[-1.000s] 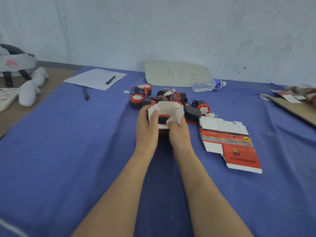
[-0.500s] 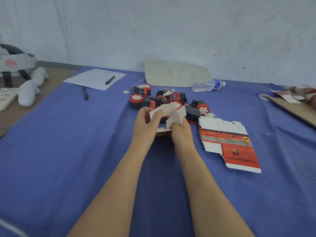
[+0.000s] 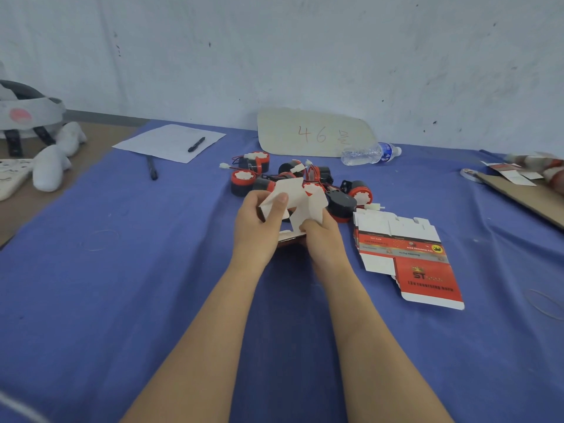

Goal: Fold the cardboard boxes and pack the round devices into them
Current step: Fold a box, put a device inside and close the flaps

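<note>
From the head view, a half-formed cardboard box (image 3: 297, 206) is held just above the blue-covered surface (image 3: 122, 270), a little above the middle of the frame, between both hands. The left hand (image 3: 256, 227) grips the box's nine-o'clock side, its thumb laid flat across a white flap and its fingers curled behind. This looks meant to steady one wall while the flap is bent over. The right hand (image 3: 323, 239) pinches the five-o'clock corner, with its fingers wrapped round a second flap. That pairing suits folding, I judge: one hand anchors and the other creases. The box shows mostly its plain white inner faces, with several flaps splayed outward at different angles and a thin brown-edged panel lying low between the wrists. It is not yet closed into a cube, and whether anything is inside cannot be told. The round devices (image 3: 242, 181) lie in a loose heap at twelve o'clock from the hands. They are black drums with red collars, white toothed caps and thin red wires ending in white plugs, near enough to reach once the box is shaped. A stack of flat boxes (image 3: 409, 254) lies at three o'clock from the hands, red and white with print, and none of them is folded yet. I judge the task to be at an early stage, with no finished box in sight. A water bottle (image 3: 369, 152) lies on its side at one o'clock, beyond the heap.
</note>
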Tool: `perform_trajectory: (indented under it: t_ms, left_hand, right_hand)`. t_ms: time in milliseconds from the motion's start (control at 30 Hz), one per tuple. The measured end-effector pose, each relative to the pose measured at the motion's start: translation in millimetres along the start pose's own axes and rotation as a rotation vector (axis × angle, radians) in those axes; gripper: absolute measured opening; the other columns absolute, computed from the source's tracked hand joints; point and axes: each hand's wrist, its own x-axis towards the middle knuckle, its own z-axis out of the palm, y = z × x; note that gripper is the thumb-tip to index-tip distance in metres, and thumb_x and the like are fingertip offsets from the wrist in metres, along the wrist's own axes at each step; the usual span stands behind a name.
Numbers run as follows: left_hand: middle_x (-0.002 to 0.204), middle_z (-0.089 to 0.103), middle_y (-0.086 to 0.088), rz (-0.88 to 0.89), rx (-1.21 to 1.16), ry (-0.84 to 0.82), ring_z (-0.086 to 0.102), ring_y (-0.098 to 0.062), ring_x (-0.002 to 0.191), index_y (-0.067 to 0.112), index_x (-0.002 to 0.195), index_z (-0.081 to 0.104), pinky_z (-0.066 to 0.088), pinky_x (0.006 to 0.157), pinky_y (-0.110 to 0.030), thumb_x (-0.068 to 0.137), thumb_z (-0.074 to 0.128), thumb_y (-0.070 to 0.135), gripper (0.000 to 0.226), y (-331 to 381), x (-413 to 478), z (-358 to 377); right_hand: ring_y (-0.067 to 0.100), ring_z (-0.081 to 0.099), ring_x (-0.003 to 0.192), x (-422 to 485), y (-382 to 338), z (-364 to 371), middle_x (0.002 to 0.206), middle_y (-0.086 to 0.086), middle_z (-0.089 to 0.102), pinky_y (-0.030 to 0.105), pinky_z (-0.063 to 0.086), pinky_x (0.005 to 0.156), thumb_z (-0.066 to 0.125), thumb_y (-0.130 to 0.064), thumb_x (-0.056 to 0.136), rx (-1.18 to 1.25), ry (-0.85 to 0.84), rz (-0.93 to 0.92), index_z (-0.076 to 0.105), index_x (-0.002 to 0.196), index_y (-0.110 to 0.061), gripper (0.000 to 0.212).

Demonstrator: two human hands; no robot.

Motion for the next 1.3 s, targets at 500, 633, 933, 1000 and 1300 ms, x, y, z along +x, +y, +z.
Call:
perform_trajectory:
  t_ms: [500,633,933,1000,1300]
  left_hand:
    - [0.096,0.062,0.012,-0.073,-0.2,-0.07,0.054,0.009,0.072,0.032,0.098,0.06,0.042,0.055,-0.004,0.091,0.039,-0.003,0.041,-5,3,-6]
    - [0.1,0.063,0.008,-0.098,-0.227,-0.103,0.056,0.013,0.067,0.024,0.108,0.06,0.043,0.054,-0.007,0.089,0.041,-0.002,0.037,-3,2,-4]
    - [0.127,0.055,0.002,-0.054,-0.108,-0.044,0.051,-0.01,0.117,0.021,0.123,0.054,0.045,0.095,-0.021,0.096,0.047,0.012,0.03,-5,-2,3]
    - [0.139,0.046,0.001,-0.052,-0.071,-0.078,0.045,-0.012,0.127,0.02,0.134,0.049,0.04,0.106,-0.031,0.097,0.043,0.011,0.038,-7,-1,3]
    - [0.129,0.06,0.007,-0.131,-0.271,-0.074,0.056,-0.009,0.119,0.026,0.129,0.056,0.045,0.106,-0.038,0.099,0.046,0.01,0.035,-7,3,-9]
  right_hand:
    - [0.013,0.059,0.113,3,1,-7,0.114,-0.007,0.069,0.032,0.046,0.096,0.05,-0.025,0.097,0.217,-0.173,-0.061,0.072,0.098,-0.036,0.025]
    - [0.022,0.057,0.113,3,2,-6,0.116,-0.005,0.065,0.042,0.047,0.094,0.048,-0.012,0.094,0.004,-0.116,-0.141,0.059,0.118,-0.03,0.032]
    - [0.018,0.061,0.104,2,3,1,0.115,0.004,0.064,0.042,0.052,0.094,0.049,-0.005,0.092,0.09,0.01,-0.154,0.057,0.108,-0.027,0.028]
    - [0.016,0.061,0.102,2,3,1,0.114,0.001,0.065,0.038,0.052,0.092,0.049,-0.004,0.092,0.032,0.027,-0.179,0.057,0.113,-0.024,0.031]
    - [0.019,0.055,0.118,-10,-12,-2,0.116,-0.007,0.066,0.049,0.041,0.106,0.057,-0.044,0.087,0.148,-0.299,-0.195,0.07,0.101,-0.036,0.021]
